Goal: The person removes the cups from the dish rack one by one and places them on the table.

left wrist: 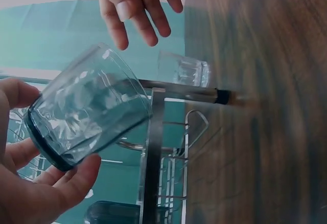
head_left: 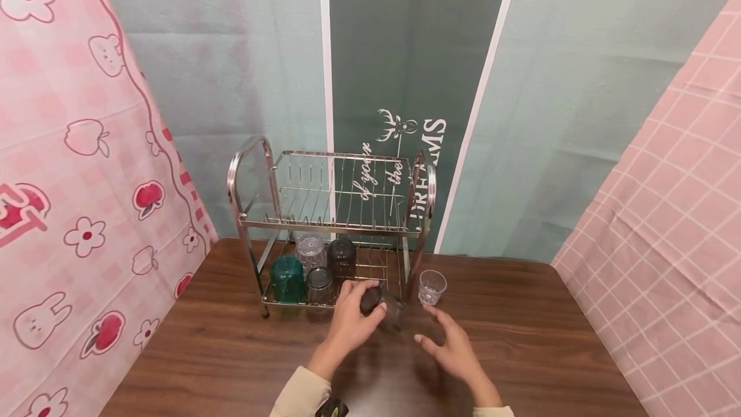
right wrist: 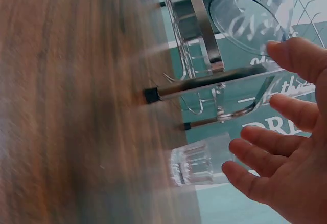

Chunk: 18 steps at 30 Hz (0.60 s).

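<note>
In the head view my left hand (head_left: 349, 317) grips a dark tinted drinking glass (head_left: 393, 311) by its base, in front of the dish rack's right end. The glass is tilted, its mouth toward my right hand, and looks empty in the left wrist view. My right hand (head_left: 456, 347) holds nothing; its fingers are spread and the thumb stands apart. Just beyond those fingertips a small clear glass (head_left: 432, 287) stands upright on the table, to the right of the rack. In the right wrist view the fingers overlap this clear glass (right wrist: 199, 160).
A two-tier metal dish rack (head_left: 330, 229) stands at the table's back. On its lower tier are a teal glass (head_left: 287, 280), a clear glass (head_left: 311, 253), a dark glass (head_left: 341, 256) and a small grey glass (head_left: 320, 285), all upside down. Curtains hang behind and beside the wooden table (head_left: 521, 327).
</note>
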### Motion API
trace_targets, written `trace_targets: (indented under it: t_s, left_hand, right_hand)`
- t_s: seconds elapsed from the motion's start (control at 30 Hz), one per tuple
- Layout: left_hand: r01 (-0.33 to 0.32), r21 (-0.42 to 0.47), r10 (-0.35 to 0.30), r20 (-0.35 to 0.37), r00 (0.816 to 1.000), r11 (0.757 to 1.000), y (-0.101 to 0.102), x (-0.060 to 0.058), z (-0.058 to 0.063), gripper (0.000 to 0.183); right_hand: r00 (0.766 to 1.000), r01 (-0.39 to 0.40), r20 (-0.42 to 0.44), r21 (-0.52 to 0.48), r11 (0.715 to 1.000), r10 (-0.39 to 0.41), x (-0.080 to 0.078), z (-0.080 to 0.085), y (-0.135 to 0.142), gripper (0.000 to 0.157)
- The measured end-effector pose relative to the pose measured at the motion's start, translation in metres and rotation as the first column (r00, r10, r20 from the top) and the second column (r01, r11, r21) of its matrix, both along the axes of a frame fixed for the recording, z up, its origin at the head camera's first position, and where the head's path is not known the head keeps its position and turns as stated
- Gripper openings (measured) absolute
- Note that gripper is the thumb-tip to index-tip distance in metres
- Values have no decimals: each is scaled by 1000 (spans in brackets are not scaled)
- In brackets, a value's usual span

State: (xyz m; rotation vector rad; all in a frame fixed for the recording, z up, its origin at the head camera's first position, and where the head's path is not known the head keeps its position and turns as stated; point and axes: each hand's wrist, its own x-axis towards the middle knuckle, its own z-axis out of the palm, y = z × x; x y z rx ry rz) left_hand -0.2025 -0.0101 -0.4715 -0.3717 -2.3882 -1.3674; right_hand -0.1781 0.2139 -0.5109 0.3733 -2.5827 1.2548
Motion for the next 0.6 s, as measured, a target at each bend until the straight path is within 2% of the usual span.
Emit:
trace_targets:
  t_s: [0.13,0.23,0.3,0.43,0.53,0.6]
  left_hand:
    - [3,42,-4,4,1000,999,1,2,-7,37]
    - [6,73,-8,20,1000,997,2,4,-13,36]
    - [8,95,-12,43,999,995,4,5,-17,35]
    - [15,151,-28,83,996,988,8,8,-23,32]
    - [34,234,-61,110,992,972,12,9,-25,31]
    - [43,290,-87,138,987,956,14,9,-26,30]
  right_hand:
    - [998,-29,50,-157,987,38,7,-3,-4,54]
    - [995,-73,53,-269,961,90,11,-7,-6,56]
    - [990,-112,43,-343,932,135,12,-9,-7,56]
    - [972,-201,12,-472,859,234,14,-11,-8,54]
    - [965,-215,11,-536,817,261,14,-10,-9,53]
    - [967,-194,25,-566,801,252,14,-8,-10,53]
